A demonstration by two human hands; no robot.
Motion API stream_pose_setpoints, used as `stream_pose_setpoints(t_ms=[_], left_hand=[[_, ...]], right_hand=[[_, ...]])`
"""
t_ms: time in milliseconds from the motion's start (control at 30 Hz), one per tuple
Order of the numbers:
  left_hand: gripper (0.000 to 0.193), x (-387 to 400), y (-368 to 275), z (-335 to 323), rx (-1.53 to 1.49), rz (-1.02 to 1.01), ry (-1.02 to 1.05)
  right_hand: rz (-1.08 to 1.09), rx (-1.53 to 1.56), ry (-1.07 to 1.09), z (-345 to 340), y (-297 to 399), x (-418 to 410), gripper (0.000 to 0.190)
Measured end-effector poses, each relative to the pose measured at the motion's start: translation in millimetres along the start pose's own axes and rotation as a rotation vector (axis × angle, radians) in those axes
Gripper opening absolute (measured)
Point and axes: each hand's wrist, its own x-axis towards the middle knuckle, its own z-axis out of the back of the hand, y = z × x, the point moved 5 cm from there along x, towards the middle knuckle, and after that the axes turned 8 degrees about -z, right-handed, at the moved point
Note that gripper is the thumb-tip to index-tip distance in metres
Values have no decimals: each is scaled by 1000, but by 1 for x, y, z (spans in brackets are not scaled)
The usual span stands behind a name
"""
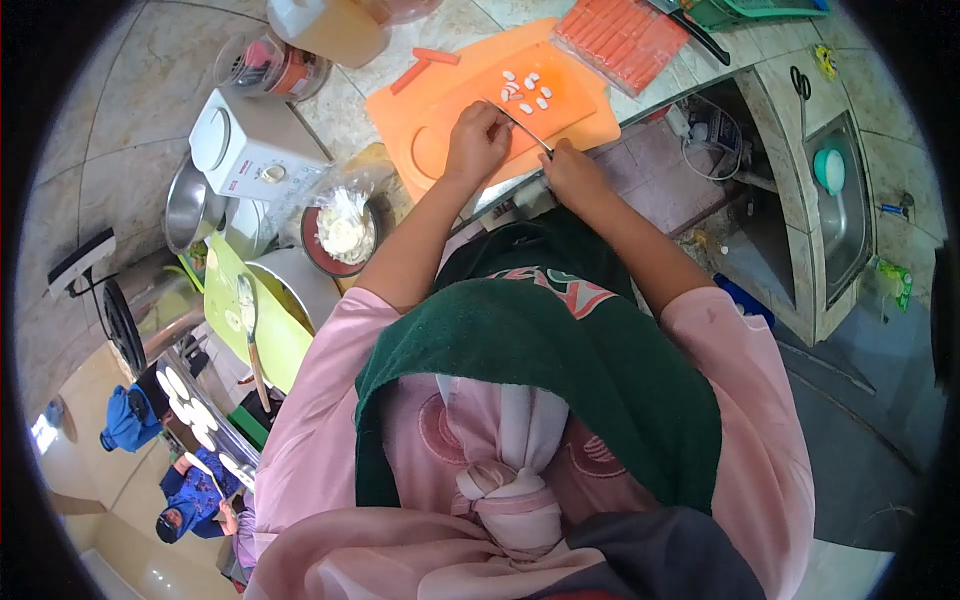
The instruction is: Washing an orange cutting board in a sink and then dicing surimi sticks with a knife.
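My right hand [574,174] grips a kitchen knife [529,131] by its handle, the blade slanting up and left above the orange cutting board [427,112]. At the blade's tip end, my left hand [478,141] rests with curled fingers over the board; whether a piece lies between them is hidden. Several white slices with pinkish edges [525,107] are scattered just beyond the blade. Two whole orange-red sticks, apparently crab sticks [411,76], lie at the board's far left. A clear plastic pack of similar sticks [619,45] overlaps the board's far right corner.
A second, black-handled knife [701,36] lies beside the pack. Left are a white Bosch appliance [262,154], a bowl of white food [345,232], and a spatula [251,322] on a green board [221,289]. A sink [836,225] is right. Two people stand lower left.
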Motion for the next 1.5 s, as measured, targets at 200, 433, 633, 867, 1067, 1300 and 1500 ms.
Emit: stream_pose_setpoints(t_ms=[200,433,633,867,1067,1300,1500], left_hand=[[6,-7,4,2,112,-38,-35],[8,-8,1,2,19,51,-11],[8,-11,-1,6,11,-6,-35],[9,-10,4,5,99,-43,-22],[5,-8,1,6,-8,25,-18],[4,-9,1,8,-8,19,-17],[3,-7,0,6,-28,50,-2]], right_hand=[[0,62,20,-3,11,4,40],[-21,12,-8,-10,-27,-18,39],[8,-5,-3,20,0,-21,39],[4,-30,13,23,7,-34,39],[13,-72,67,18,2,-27,40],[30,19,99,3,2,-13,42],[3,74,89,-4,8,2,41]])
